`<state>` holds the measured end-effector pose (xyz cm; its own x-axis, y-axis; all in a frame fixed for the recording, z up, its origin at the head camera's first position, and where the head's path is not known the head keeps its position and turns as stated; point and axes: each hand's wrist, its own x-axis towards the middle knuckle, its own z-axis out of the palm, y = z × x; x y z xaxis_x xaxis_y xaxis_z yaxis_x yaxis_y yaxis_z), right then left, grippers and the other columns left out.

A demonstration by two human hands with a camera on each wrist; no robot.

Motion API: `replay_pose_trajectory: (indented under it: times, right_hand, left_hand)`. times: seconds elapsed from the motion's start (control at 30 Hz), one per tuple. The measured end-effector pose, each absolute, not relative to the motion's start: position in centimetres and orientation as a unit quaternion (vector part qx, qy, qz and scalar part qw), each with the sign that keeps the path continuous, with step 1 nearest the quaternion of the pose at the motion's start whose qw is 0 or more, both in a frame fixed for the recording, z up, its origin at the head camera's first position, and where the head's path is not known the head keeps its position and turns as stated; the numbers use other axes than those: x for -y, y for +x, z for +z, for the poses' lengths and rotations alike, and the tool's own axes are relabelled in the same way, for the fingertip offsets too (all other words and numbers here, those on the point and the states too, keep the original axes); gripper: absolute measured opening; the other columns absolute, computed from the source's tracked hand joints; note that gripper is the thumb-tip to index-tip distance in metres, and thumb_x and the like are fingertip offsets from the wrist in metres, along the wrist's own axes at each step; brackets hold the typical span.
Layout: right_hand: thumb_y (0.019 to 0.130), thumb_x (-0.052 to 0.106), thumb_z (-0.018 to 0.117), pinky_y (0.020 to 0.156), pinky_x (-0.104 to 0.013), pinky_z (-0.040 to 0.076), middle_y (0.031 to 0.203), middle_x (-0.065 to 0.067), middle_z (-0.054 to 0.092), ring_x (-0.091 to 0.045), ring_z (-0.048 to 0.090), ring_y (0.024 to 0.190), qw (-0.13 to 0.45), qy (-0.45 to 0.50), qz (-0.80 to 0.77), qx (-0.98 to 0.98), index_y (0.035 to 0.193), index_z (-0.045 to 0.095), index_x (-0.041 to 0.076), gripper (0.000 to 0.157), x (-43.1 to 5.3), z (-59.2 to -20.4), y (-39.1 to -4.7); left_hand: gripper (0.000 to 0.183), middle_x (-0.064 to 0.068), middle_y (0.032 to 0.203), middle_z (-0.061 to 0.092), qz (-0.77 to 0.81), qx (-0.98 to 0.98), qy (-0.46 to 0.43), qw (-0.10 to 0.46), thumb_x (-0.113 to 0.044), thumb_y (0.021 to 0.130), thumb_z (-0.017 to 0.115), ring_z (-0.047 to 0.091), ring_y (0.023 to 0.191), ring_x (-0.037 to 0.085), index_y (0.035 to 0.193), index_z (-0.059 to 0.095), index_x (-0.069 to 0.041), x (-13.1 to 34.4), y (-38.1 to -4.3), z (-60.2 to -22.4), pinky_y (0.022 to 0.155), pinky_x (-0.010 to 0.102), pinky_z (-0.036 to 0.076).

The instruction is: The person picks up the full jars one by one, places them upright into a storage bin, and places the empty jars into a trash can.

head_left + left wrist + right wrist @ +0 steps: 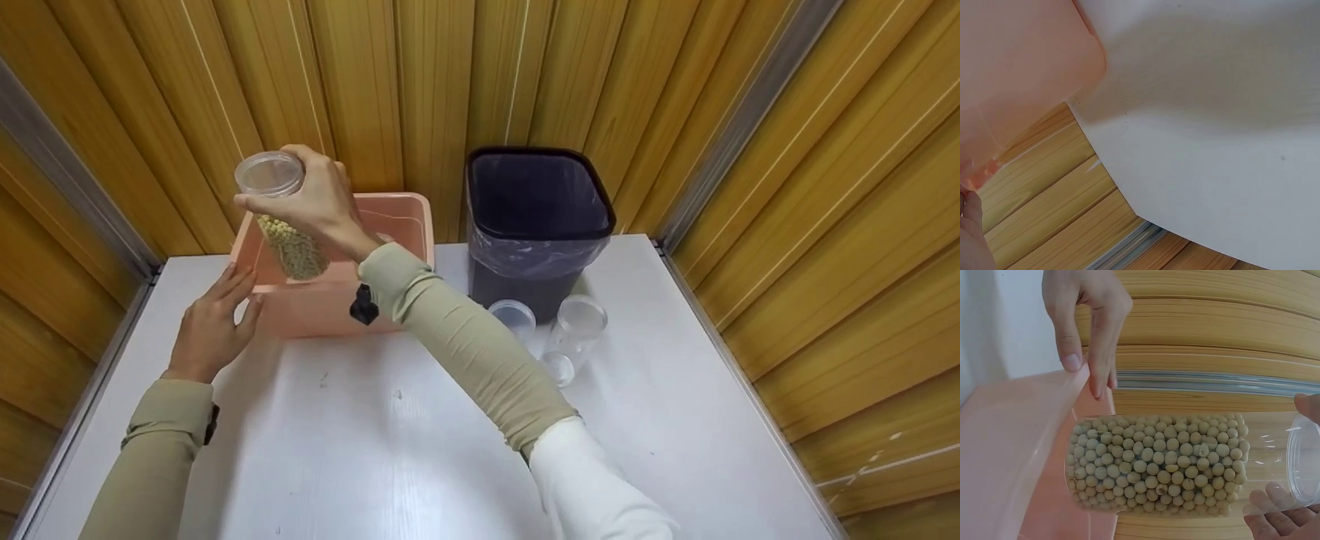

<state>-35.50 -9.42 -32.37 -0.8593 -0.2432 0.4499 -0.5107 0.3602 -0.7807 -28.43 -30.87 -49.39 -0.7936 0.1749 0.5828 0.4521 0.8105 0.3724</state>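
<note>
A clear plastic jar [294, 247] of round, pale yellow beans is gripped near its lidded end by my right hand [322, 196]. In the head view it hangs tilted over the pink plastic bin [322, 316], its clear lid [270, 172] uppermost. The right wrist view shows the beans [1157, 464] filling most of the jar, with a gap beneath the lid. At the bin's near left corner my left hand [214, 326] pinches the rim, thumb outside and fingers over the inner side. Most of the bin's inside is hidden behind my right hand and forearm.
A dark waste bin [517, 281] with a clear liner stands right of the pink bin. Close in front of it are a clear jar [581, 319] and a clear round container [514, 315], partly behind my right sleeve. Wood-patterned walls [427, 90] border the white table [337, 450].
</note>
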Motion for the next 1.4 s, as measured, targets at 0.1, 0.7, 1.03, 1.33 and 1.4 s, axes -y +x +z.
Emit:
replay_pose_trajectory:
  times: [0.1, 0.7, 1.03, 1.33, 1.4]
  right_hand:
    - [0.075, 0.044, 0.097, 0.073, -0.012, 0.057, 0.111, 0.003, 0.076, -0.001, 0.069, 0.090, 0.126, 0.227, 0.513, 0.818, 0.134, 0.067, 0.010, 0.075, 9.8, -33.0, -35.7]
    - [0.073, 0.044, 0.099, 0.077, -0.009, 0.052, 0.116, 0.001, 0.079, -0.001, 0.069, 0.097, 0.137, 0.199, 0.486, 0.840, 0.137, 0.068, 0.012, 0.078, 11.8, -40.9, -35.8]
    - [0.072, 0.048, 0.097, 0.081, -0.009, 0.052, 0.122, -0.001, 0.078, -0.010, 0.073, 0.107, 0.125, 0.163, 0.458, 0.865, 0.142, 0.064, 0.011, 0.086, 11.8, -43.7, -35.7]
    - [0.070, 0.048, 0.099, 0.081, -0.009, 0.053, 0.124, 0.001, 0.078, -0.008, 0.073, 0.105, 0.119, 0.142, 0.430, 0.883, 0.141, 0.065, 0.012, 0.087, 12.0, -45.2, -36.0]
    - [0.070, 0.047, 0.099, 0.079, -0.009, 0.053, 0.124, 0.000, 0.078, -0.007, 0.073, 0.102, 0.117, 0.139, 0.420, 0.889, 0.141, 0.065, 0.011, 0.087, 12.1, -45.3, -36.1]
  left_hand:
    - [0.044, 0.031, 0.145, 0.062, -0.252, 0.912, -0.170, 0.276, -0.012, 0.102, 0.072, 0.049, 0.146, 0.051, 0.141, 0.064, 0.008, 30.8, -28.3, -49.3, 0.106, 0.073, 0.047]
    - [0.045, 0.028, 0.146, 0.063, -0.255, 0.911, -0.160, 0.282, -0.013, 0.101, 0.073, 0.051, 0.144, 0.050, 0.141, 0.065, 0.007, 31.1, -27.4, -49.9, 0.107, 0.073, 0.046]
    - [0.046, 0.028, 0.147, 0.062, -0.259, 0.911, -0.161, 0.277, -0.013, 0.101, 0.073, 0.050, 0.145, 0.050, 0.142, 0.064, 0.007, 30.7, -27.8, -49.8, 0.107, 0.073, 0.046]
    - [0.045, 0.028, 0.145, 0.063, -0.267, 0.906, -0.167, 0.281, -0.012, 0.100, 0.074, 0.050, 0.145, 0.050, 0.140, 0.065, 0.008, 30.7, -27.8, -49.9, 0.106, 0.073, 0.046]
    - [0.045, 0.028, 0.145, 0.063, -0.265, 0.907, -0.167, 0.283, -0.012, 0.101, 0.074, 0.050, 0.145, 0.050, 0.140, 0.065, 0.008, 30.8, -27.8, -49.8, 0.107, 0.073, 0.046]
